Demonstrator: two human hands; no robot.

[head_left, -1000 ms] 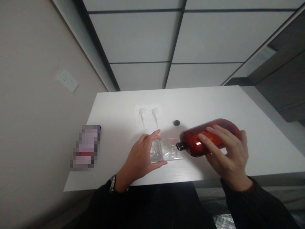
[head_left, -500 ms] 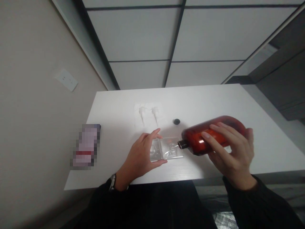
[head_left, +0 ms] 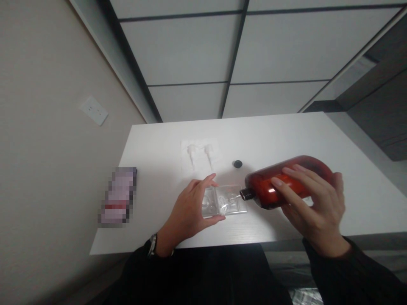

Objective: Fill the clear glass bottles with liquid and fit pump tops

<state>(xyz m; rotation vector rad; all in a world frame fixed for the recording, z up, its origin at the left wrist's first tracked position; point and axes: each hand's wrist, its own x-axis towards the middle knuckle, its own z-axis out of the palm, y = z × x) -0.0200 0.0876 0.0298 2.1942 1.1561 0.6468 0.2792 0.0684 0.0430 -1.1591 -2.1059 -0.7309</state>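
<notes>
Tabletop [head_left: 365, 203]: white, under the clear case [head_left: 229, 201] on my feed.
Bottle [head_left: 265, 182]: amber-red, tipped, open mouth at the case's right end — I can't tell whether they touch.
Right hand [head_left: 321, 212]: fingers slightly spread around the bottle.
Left hand [head_left: 190, 207]: thumb and fingers apart, pinching the case's near and far edges.
Cap [head_left: 237, 164]: black — beyond the case.

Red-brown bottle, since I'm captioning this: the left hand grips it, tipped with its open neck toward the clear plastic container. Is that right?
Wrong side: the head view shows the right hand gripping the red-brown bottle, tipped with its open neck toward the clear plastic container.
</notes>
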